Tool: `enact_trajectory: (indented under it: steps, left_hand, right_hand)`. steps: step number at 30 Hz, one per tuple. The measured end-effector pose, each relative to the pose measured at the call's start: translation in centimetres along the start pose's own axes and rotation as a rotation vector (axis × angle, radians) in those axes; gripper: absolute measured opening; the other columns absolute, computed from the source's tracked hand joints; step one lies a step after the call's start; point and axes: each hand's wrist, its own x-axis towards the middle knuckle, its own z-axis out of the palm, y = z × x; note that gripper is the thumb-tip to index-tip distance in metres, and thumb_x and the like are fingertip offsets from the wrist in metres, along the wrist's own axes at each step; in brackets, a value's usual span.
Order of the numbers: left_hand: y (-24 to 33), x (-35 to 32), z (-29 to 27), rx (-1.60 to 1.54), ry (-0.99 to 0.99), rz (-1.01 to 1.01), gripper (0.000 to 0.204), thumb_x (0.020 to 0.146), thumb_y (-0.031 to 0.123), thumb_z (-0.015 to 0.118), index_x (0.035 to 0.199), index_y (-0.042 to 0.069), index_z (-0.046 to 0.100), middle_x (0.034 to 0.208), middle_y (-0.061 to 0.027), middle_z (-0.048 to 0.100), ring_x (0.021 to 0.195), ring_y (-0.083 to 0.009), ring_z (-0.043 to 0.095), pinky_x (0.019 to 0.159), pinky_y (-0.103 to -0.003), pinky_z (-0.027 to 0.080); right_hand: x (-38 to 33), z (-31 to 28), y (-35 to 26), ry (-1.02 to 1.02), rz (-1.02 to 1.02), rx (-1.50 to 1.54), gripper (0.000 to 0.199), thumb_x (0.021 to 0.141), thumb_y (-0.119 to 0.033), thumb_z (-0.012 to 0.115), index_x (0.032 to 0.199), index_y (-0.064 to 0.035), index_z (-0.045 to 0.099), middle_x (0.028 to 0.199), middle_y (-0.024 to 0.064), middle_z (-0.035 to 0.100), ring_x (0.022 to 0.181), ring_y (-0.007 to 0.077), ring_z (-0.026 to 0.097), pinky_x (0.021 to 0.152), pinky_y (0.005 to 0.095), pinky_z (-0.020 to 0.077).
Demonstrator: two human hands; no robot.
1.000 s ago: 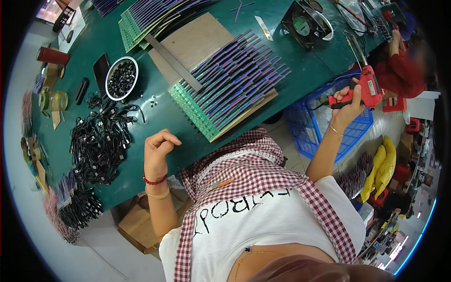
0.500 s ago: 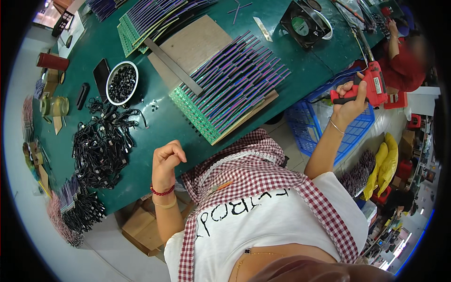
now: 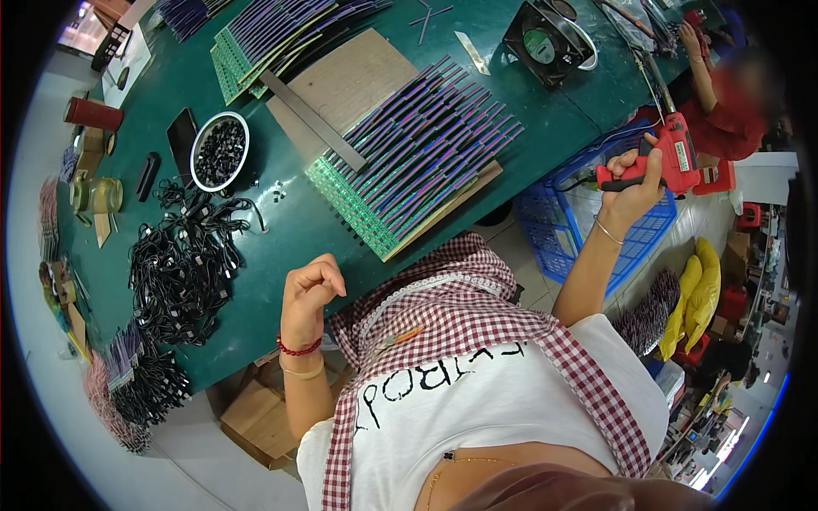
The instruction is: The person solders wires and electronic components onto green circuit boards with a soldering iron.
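The left hand [image 3: 312, 289] has moved right and nearer; far right, a co-worker's hand [image 3: 689, 40] has shifted left.

The red tool [image 3: 680, 157] at two o'clock looks mostly smooth plastic; the flat bar [image 3: 313, 121] at eleven, dull metal.

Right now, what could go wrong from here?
The red gun-shaped tool in the right hand might touch something on the table if swung; whether it is hot cannot be seen.
The metal strip lies over the green circuit boards and could slip if bumped.
The bowl of small black parts sits beside the black cables; a tug there might tip it.
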Motion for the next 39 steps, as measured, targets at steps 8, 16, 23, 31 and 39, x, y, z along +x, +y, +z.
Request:
enact_trajectory:
  steps: [8, 16, 23, 31, 39]
  left_hand:
    - [0.1, -0.8, 1.0, 0.111, 0.009, -0.014, 0.012, 0.066, -0.004, 0.046, 0.064, -0.002, 0.058, 0.067, 0.0006, 0.045, 0.059, -0.0059, 0.035, 0.055, -0.021, 0.024]
    - [-0.4, -1.6, 0.7, 0.159, 0.066, -0.084, 0.01, 0.062, -0.001, 0.045, 0.064, -0.001, 0.055, 0.068, -0.0034, 0.048, 0.063, -0.0092, 0.039, 0.054, -0.022, 0.027]
    - [-0.2, -1.3, 0.8, 0.052, 0.043, -0.045, 0.012, 0.065, -0.003, 0.045, 0.066, -0.001, 0.057, 0.063, 0.0027, 0.045, 0.058, -0.0047, 0.034, 0.054, -0.02, 0.024]
    - [0.3, -0.3, 0.8, 0.042, 0.02, -0.041, 0.012, 0.063, -0.002, 0.043, 0.064, -0.001, 0.055, 0.063, -0.002, 0.049, 0.059, -0.0074, 0.039, 0.054, -0.021, 0.028]
    - [0.4, -0.3, 2.1, 0.249, 0.061, -0.199, 0.015, 0.082, 0.002, 0.048, 0.081, -0.002, 0.062, 0.06, 0.0042, 0.048, 0.053, -0.0028, 0.037, 0.049, -0.018, 0.028]
  right_hand:
    - [-0.1, 0.3, 0.4, -0.021, 0.007, 0.025, 0.029, 0.088, -0.021, 0.053, 0.104, 0.003, 0.051, 0.056, 0.0068, 0.051, 0.043, 0.0127, 0.043, 0.045, 0.0264, 0.0398]
    - [-0.3, 0.8, 0.7, -0.042, 0.004, 0.029, 0.028, 0.088, -0.02, 0.053, 0.103, 0.0029, 0.051, 0.057, 0.0065, 0.051, 0.043, 0.0124, 0.043, 0.044, 0.0259, 0.0397]
    - [-0.5, 1.0, 0.9, -0.036, 0.01, 0.024, 0.026, 0.088, -0.019, 0.052, 0.103, 0.0025, 0.051, 0.057, 0.0059, 0.051, 0.043, 0.0117, 0.042, 0.044, 0.0255, 0.039]
    - [-0.3, 0.5, 0.9, 0.005, 0.039, 0.039, 0.027, 0.088, -0.019, 0.052, 0.105, 0.0027, 0.05, 0.056, 0.006, 0.05, 0.043, 0.0117, 0.042, 0.044, 0.0256, 0.0386]
    - [0.3, 0.3, 1.2, -0.003, 0.054, 0.05, 0.03, 0.089, -0.023, 0.051, 0.105, 0.0028, 0.05, 0.057, 0.0065, 0.05, 0.043, 0.0123, 0.042, 0.045, 0.0264, 0.0389]
